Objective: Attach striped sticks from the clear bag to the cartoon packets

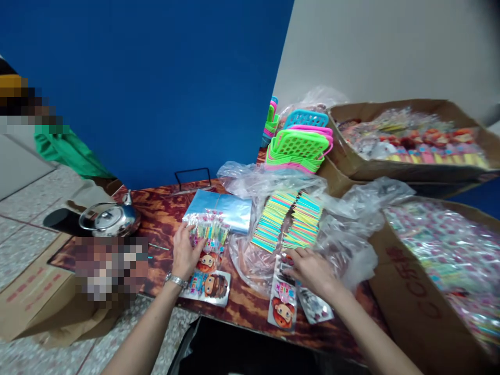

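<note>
My left hand (188, 252), fingers apart, rests over a clear plastic packet (213, 232) with thin coloured strips inside. Under and below that packet lie cards with a cartoon doll face, the nearest being a dark-haired doll card (215, 286). My right hand (314, 271) bends over a red-haired doll card (283, 312), its fingertips touching the upper part with thumb and finger apart. Partly beneath that hand is a silvery packet (315, 307). Just beyond, two rows of coloured strips (269, 224) sit on crumpled clear plastic. A stack of blue-tinted plastic sleeves (234, 208) lies beyond my left hand.
Plastic baskets (300, 146) stand nested at the back. Open cartons (414, 281) of filled packets crowd the right side. A metal kettle (113, 219) and a black wire stand (192, 179) are at the left of the patterned table (246, 302). A blue panel (175, 88) rises behind.
</note>
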Motion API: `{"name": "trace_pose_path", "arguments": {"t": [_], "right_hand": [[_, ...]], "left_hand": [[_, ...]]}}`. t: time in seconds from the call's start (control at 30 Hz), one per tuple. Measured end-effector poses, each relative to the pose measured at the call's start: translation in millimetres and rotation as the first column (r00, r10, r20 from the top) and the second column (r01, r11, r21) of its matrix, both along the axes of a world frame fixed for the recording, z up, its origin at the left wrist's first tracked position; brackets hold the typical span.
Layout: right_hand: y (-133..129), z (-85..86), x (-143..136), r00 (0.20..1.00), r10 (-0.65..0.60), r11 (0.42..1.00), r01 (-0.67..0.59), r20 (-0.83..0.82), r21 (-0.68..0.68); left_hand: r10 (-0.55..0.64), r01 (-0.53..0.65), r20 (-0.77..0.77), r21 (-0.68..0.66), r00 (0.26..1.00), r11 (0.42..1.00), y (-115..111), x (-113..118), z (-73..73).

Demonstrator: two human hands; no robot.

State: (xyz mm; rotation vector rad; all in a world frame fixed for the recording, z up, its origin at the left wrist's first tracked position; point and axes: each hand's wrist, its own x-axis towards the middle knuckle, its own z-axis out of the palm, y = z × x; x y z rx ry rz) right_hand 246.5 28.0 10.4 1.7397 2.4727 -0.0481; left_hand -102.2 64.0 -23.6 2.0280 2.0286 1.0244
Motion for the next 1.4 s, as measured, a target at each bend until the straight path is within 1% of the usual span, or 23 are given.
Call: {"name": "trace_pose_path", "arguments": {"t": [0.1, 0.17, 0.27, 0.4, 0.47, 0.53, 0.57, 0.6, 0.67, 0.7, 0.73, 0.77, 0.83, 0.9, 0.97, 1.07, 1.17, 1.2, 1.27, 1.3, 1.33, 1.4], "right_hand": [[-2, -9.3, 3, 1.000, -0.020, 1.000, 0.020, 0.006, -0.006], [1, -14.6, 3, 0.999, -0.018, 0.999, 0.017, -0.026, -0.033], [6, -21.1, 3, 0.997, -0.006, 0.997, 0.000, -0.082, -0.079], [8, -26.5, 6, 0.996, 0.040, 0.999, -0.040, -0.079, -0.003], [7, -24.7, 8, 0.996, 0.057, 0.998, -0.055, -0.069, 0.033], [6, -17.8, 8, 0.995, 0.070, 0.996, -0.066, -0.073, 0.061], [5, -12.4, 7, 0.993, 0.077, 0.994, -0.070, -0.089, 0.081], [5, -5.9, 5, 0.988, 0.090, 0.992, -0.078, -0.126, 0.100], [4, 8.6, 0, 0.953, 0.135, 0.986, -0.102, -0.272, 0.131], [4, 15.8, -3, 0.916, 0.163, 0.983, -0.118, -0.367, 0.141], [3, 22.5, -7, 0.868, 0.188, 0.980, -0.135, -0.460, 0.147], [2, 28.2, -11, 0.816, 0.205, 0.978, -0.147, -0.541, 0.149], [0, 35.9, -18, 0.735, 0.209, 0.978, -0.144, -0.645, 0.153], [-2, 38.7, -25, 0.700, 0.202, 0.978, -0.114, -0.685, 0.173], [-5, 38.4, -31, 0.697, 0.207, 0.976, -0.096, -0.687, 0.197], [-7, 36.8, -36, 0.689, 0.229, 0.973, -0.149, -0.688, 0.174], [2, 33.0, -34, 0.666, 0.197, 0.973, -0.224, -0.719, 0.059], [9, 30.1, -33, 0.682, 0.173, 0.975, -0.219, -0.710, 0.027], [28, 20.9, -31, 0.798, 0.121, 0.989, -0.150, -0.591, 0.000], [39, 14.8, -31, 0.881, 0.085, 0.996, -0.083, -0.466, 0.024], [49, 8.2, -32, 0.955, 0.043, 0.999, -0.031, -0.294, 0.045], [68, -5.1, -37, 0.986, 0.007, 0.999, 0.002, -0.169, 0.053]], "left_hand": [[-0.043, 0.043, 0.001, -0.004, 0.999, 0.999, 3, -1, 0.5], [-0.077, 0.077, -0.006, -0.024, 0.997, 0.997, 4, -2, 2.8], [-0.092, 0.092, -0.008, -0.037, 0.996, 0.995, 4, -3, 5.0], [-0.073, 0.073, 0.007, -0.015, 0.997, 0.997, 2, -3, 9.2], [-0.021, 0.021, 0.000, 0.063, 1.000, 0.998, -3, 5, 14.9], [-0.012, 0.010, 0.012, 0.163, 1.000, 0.987, -14, 22, 22.6], [-0.049, 0.043, 0.031, 0.191, 0.998, 0.981, -21, 34, 26.4], [-0.130, 0.116, 0.061, 0.185, 0.990, 0.976, -28, 48, 29.7], [-0.344, 0.336, 0.168, 0.074, 0.924, 0.939, -44, 79, 33.7], [-0.403, 0.416, 0.247, 0.000, 0.881, 0.910, -50, 94, 34.4], [-0.432, 0.478, 0.334, -0.065, 0.837, 0.876, -56, 107, 34.3], [-0.434, 0.527, 0.426, -0.124, 0.793, 0.841, -60, 118, 33.8], [-0.407, 0.598, 0.562, -0.204, 0.720, 0.775, -64, 133, 32.4], [-0.385, 0.637, 0.626, -0.239, 0.678, 0.733, -64, 137, 31.4], [-0.379, 0.650, 0.640, -0.255, 0.668, 0.716, -62, 134, 30.7], [-0.307, 0.603, 0.652, -0.293, 0.694, 0.742, -58, 125, 29.5], [-0.217, 0.526, 0.660, -0.314, 0.720, 0.790, -57, 118, 27.7], [-0.207, 0.515, 0.661, -0.313, 0.721, 0.798, -58, 116, 27.1], [-0.206, 0.519, 0.667, -0.311, 0.716, 0.797, -60, 115, 26.2], [-0.208, 0.528, 0.672, -0.314, 0.711, 0.789, -61, 115, 25.8], [-0.209, 0.539, 0.679, -0.318, 0.704, 0.780, -63, 115, 25.3], [-0.212, 0.556, 0.689, -0.323, 0.693, 0.766, -66, 116, 24.5]]}}
